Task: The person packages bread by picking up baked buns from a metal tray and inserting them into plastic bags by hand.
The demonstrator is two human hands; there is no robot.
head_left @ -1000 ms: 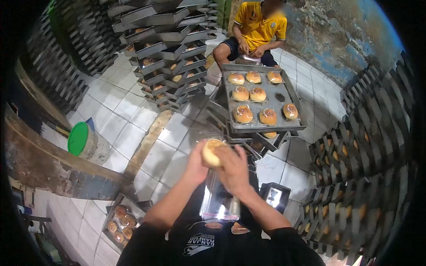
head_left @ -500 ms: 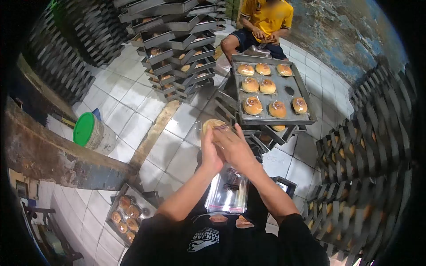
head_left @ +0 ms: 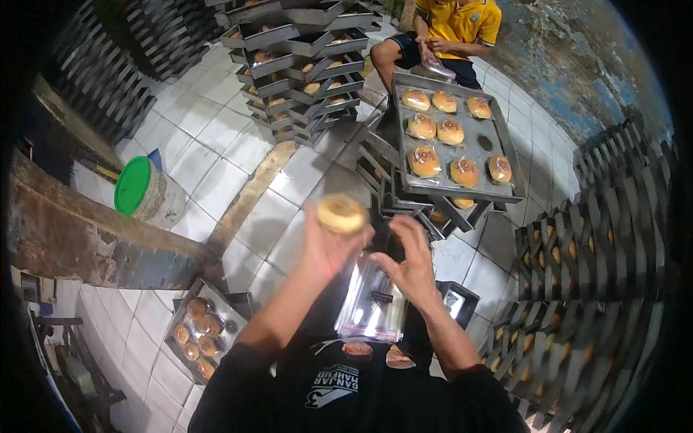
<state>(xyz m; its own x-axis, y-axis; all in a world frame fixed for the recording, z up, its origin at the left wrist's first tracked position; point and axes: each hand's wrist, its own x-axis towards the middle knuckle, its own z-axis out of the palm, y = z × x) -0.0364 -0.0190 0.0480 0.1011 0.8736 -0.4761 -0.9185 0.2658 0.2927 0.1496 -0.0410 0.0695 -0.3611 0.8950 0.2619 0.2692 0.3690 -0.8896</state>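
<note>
A round golden bun (head_left: 341, 213), blurred by motion, rests in my left hand (head_left: 323, 249), fingers about its underside. Whether it is wrapped I cannot tell. To the right, my right hand (head_left: 413, 265) is empty, thumb and fingers apart, above a stack of clear plastic bags (head_left: 374, 307) on my lap. Ahead and right of my hands, a metal tray (head_left: 498, 193) on top of a stack of trays carries several buns in clear wrapping, among them one at its near left corner (head_left: 424, 162).
Another tray of buns (head_left: 193, 335) stands at lower left. A green-lidded bucket (head_left: 134, 185) is on the tiled floor. Stacked trays rise ahead (head_left: 299, 72) and along the right (head_left: 577, 245). A person in a yellow shirt (head_left: 462, 25) sits beyond the tray.
My hands have come apart. The left one has swung left with the bun, and the right one has let go and dropped back over the bags. The view has shifted slightly.
</note>
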